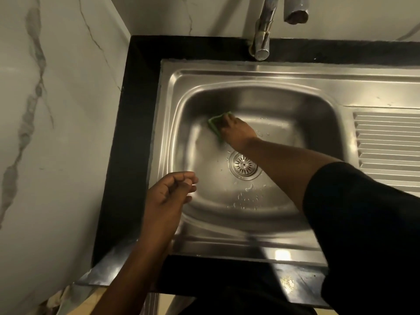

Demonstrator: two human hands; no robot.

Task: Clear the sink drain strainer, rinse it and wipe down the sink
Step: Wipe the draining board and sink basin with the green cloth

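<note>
Nearest us, over the near-left rim of the sink (pixel 204 244), our left hand (pixel 171 194) hovers with fingers loosely curled, holding nothing. Farther in, the strainer (pixel 244 165) sits in the drain at mid-floor and looks clear, with droplets scattered on our side of it. Beyond it and to its left, our right hand (pixel 238 133) curls its fingers over the sponge (pixel 214 125), pressing it where floor meets far-left wall. We judge the next stroke runs back toward us and rightward to the strainer, and the right hand is nearer. Farthest stands the tap (pixel 262 42).
</note>
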